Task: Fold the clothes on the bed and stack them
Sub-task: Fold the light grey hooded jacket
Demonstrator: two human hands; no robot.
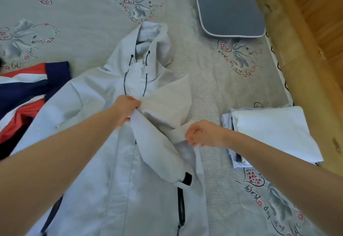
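Mid-fold, a pale grey hooded jacket (115,161) lies flat on the patterned bed (83,13); left hand (124,110) and right hand (203,133) pinch its sleeve (159,143), likely crossing it inward next.

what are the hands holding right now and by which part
Both hold the pale hooded jacket by its right sleeve, folded across the front: the left hand grips the upper sleeve, the right hand pinches it lower down.

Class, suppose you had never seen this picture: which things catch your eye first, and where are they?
First, the pale hooded jacket spread mid-bed, its sleeve gripped by the left hand and right hand. Then the red, white and navy garment at left, and the folded white stack at right.
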